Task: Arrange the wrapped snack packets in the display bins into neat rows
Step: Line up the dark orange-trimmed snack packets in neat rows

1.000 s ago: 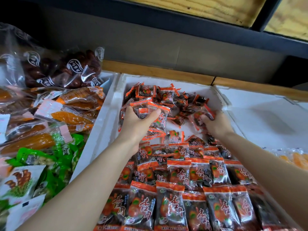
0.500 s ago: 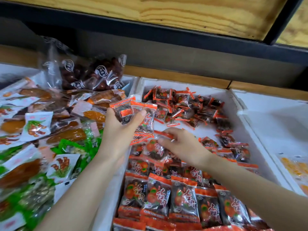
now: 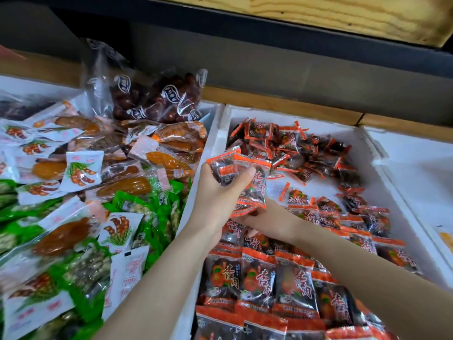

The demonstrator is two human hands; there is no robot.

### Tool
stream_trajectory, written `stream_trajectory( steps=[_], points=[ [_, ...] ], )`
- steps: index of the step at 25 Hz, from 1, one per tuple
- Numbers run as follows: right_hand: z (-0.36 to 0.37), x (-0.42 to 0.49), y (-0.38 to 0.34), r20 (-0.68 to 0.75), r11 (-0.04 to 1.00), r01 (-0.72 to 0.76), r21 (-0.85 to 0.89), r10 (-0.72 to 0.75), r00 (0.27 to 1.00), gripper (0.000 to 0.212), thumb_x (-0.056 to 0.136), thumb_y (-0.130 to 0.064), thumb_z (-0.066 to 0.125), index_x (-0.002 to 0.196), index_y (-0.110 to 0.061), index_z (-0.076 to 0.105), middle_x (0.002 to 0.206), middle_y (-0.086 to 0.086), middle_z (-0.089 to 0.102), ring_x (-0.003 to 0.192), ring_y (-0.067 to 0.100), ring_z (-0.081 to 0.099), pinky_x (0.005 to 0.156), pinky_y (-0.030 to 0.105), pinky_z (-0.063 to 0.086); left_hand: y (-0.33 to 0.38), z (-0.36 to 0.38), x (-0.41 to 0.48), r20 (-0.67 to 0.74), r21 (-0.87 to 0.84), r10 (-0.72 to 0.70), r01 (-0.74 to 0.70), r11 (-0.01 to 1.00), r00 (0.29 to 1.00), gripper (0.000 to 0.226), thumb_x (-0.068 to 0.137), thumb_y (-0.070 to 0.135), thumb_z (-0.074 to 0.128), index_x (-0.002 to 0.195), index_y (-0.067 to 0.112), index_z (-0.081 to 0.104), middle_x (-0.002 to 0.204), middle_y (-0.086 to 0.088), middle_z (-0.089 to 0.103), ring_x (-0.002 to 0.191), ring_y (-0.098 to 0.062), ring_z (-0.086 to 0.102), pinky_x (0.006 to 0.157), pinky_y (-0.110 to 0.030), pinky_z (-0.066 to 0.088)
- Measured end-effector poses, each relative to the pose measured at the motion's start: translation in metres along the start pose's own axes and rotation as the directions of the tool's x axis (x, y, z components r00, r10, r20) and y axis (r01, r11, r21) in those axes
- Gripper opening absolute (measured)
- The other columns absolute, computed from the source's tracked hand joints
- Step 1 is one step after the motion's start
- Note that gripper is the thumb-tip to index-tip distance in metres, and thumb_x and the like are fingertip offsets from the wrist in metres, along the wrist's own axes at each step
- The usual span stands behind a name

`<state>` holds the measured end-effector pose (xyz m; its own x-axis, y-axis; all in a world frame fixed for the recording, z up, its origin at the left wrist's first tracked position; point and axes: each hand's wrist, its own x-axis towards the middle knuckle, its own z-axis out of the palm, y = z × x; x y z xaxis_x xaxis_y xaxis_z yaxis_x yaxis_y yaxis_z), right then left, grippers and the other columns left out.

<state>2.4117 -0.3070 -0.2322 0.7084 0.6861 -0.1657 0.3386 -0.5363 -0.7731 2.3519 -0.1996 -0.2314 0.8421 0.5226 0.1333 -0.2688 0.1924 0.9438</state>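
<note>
Clamped in the left hand (image 3: 215, 197), a small stack of orange-and-black packets (image 3: 241, 177) is pinched between thumb and fingers above the left wall of the white foam bin (image 3: 215, 133). Just beneath it the right hand (image 3: 267, 222) reaches under, its grip hidden by the stack, so I cannot tell whether it is closed. Along the bin's near edge, matching packets (image 3: 289, 283) lie in overlapping rows; toward its far edge they sit in a loose heap (image 3: 301, 150). Beyond the left wall, a neighbouring bin holds green packets (image 3: 152, 207), white sachets (image 3: 82, 171) and a clear bag of dark red fruit (image 3: 157, 99).
</note>
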Motion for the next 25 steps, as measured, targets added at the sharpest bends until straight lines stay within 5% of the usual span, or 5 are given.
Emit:
stream_trajectory(
  steps=[3,9,15,19,25],
  points=[
    [-0.006,-0.004,-0.006,-0.025,0.997,0.013,0.079,-0.011,1.000,0.023,0.085,-0.011,0.068,0.084,-0.025,0.050,0.075,-0.007,0.062,0.046,-0.007,0.057,0.048,0.005,0.042,0.001,-0.004,0.004,-0.009,-0.040,-0.024,0.023,0.999,1.000,0.059,0.065,0.042,0.083,0.112,0.022,0.054,0.109,0.001,0.070,0.103,-0.018,0.067,0.094,-0.048,0.050],
    [-0.018,-0.015,-0.007,-0.031,1.000,-0.011,-0.007,0.011,0.999,0.068,0.074,-0.013,0.079,0.129,-0.014,0.039,0.117,-0.007,0.053,0.096,0.003,0.060,0.083,0.019,0.052,0.002,-0.005,0.006,-0.025,-0.060,-0.059,0.057,0.997,0.998,0.103,0.039,0.071,0.084,0.128,0.036,0.046,0.133,0.000,0.057,0.120,-0.024,0.057,0.099,-0.053,0.045],
    [-0.046,-0.041,-0.028,-0.137,0.988,0.090,0.125,-0.073,0.988,0.082,0.071,-0.007,0.077,0.140,-0.019,0.034,0.123,-0.010,0.051,0.091,0.002,0.062,0.076,0.021,0.055,0.002,-0.004,0.003,0.047,-0.041,-0.068,0.070,0.997,0.997,0.062,0.054,0.041,0.084,0.107,0.025,0.058,0.106,0.000,0.072,0.101,-0.022,0.068,0.093,-0.052,0.050],
    [-0.052,-0.054,-0.032,-0.004,0.962,0.076,0.263,-0.078,0.997,0.052,0.075,-0.015,0.075,0.121,-0.019,0.051,0.109,-0.014,0.063,0.094,0.006,0.066,0.076,0.018,0.054,0.002,-0.003,0.002,0.065,0.045,-0.037,0.034,0.998,0.997,0.073,0.046,0.048,0.085,0.109,0.025,0.056,0.105,0.004,0.072,0.100,-0.019,0.068,0.093,-0.049,0.050],
    [-0.051,-0.048,-0.024,-0.308,0.950,0.093,0.297,0.004,0.951,0.015,0.086,-0.020,0.063,0.094,-0.008,0.064,0.086,0.003,0.070,0.071,0.008,0.065,0.063,0.021,0.056,0.000,-0.002,-0.001,0.111,0.020,-0.086,0.085,0.996,0.990,0.065,0.056,0.053,0.084,0.109,0.027,0.056,0.112,0.002,0.069,0.106,-0.020,0.065,0.096,-0.051,0.049]
  ],
)
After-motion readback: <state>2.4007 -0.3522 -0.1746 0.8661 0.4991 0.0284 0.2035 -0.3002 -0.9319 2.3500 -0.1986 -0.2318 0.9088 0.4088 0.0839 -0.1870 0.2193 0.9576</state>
